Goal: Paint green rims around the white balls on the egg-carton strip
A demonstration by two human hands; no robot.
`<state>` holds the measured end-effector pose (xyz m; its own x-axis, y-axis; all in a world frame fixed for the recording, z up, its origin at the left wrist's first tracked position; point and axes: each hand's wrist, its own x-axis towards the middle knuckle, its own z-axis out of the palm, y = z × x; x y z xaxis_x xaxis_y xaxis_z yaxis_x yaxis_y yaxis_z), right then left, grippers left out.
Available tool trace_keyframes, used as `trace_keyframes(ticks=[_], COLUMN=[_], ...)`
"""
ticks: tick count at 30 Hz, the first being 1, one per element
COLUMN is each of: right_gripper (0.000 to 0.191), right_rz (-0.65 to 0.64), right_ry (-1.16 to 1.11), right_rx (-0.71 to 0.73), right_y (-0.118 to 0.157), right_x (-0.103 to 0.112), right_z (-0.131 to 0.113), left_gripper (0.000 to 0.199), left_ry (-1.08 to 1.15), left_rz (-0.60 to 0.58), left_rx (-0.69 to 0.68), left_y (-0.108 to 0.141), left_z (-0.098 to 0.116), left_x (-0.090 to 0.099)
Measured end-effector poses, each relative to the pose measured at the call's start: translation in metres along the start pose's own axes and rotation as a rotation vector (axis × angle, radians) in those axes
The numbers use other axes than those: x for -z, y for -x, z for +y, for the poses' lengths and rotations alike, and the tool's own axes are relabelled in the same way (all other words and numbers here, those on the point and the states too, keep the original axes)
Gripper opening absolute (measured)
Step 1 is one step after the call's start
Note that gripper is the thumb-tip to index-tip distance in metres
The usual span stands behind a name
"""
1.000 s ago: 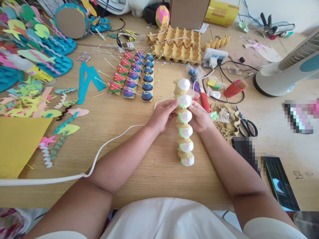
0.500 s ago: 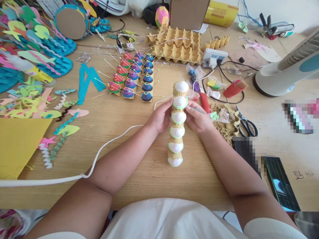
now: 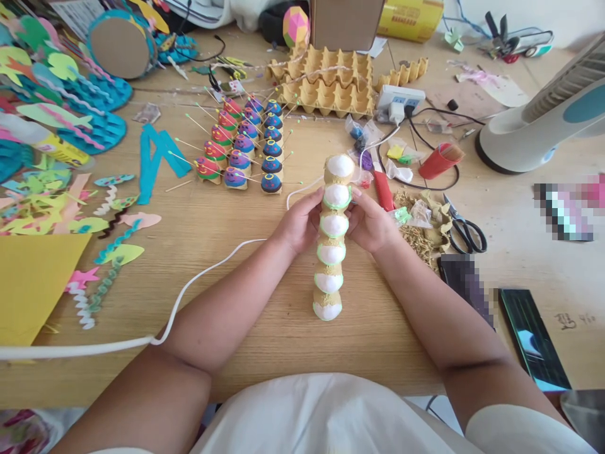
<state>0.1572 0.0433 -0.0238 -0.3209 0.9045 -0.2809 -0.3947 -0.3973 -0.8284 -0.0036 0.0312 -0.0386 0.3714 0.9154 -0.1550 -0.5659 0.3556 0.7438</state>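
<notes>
Between my hands stands a strip of egg carton cups (image 3: 333,254), its tan bumps capped in white with light green edging on most of them. My left hand (image 3: 302,221) grips its left side near the upper end. On the opposite side my right hand (image 3: 371,222) has thumb and fingers closed against the same strip. The fingertips behind the strip are hidden. Beyond it are painted carton strips: a red row (image 3: 214,150), a purple row (image 3: 242,144) and a blue row (image 3: 271,148), with bead-tipped sticks poking out.
Egg trays (image 3: 326,79) lie at the back beside a power strip (image 3: 401,99). To the right are a red tube (image 3: 440,161), scissors (image 3: 466,233), a fan (image 3: 529,126) and a phone (image 3: 534,340). Paper cutouts (image 3: 42,195) cover the left; a white cable (image 3: 189,284) crosses my left arm.
The view has shifted slightly, and both hands keep their hold on the carton strip. A thin blue stick seen at my right fingers earlier no longer shows.
</notes>
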Motion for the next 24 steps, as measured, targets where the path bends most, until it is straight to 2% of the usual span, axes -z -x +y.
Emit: trace_keyframes(ticks=[8, 18, 24], right_gripper=[0.041, 0.044, 0.042], right_rz=[-0.024, -0.019, -0.029], right_ry=[-0.073, -0.126, -0.135], right_rx=[-0.040, -0.103, -0.095], right_y=[0.0012, -0.0004, -0.0005], right_x=[0.0022, 0.0034, 0.0004], right_z=[-0.0011, -0.0008, -0.0030], left_gripper=[0.050, 0.052, 0.047], left_ry=[-0.123, -0.147, -0.012], left_rz=[0.055, 0.033, 0.019], left_rx=[-0.037, -0.024, 0.028], left_y=[0.0004, 0.0006, 0.0001], left_z=[-0.0008, -0.0022, -0.0020], left_x=[-0.0019, 0.0006, 0.0015])
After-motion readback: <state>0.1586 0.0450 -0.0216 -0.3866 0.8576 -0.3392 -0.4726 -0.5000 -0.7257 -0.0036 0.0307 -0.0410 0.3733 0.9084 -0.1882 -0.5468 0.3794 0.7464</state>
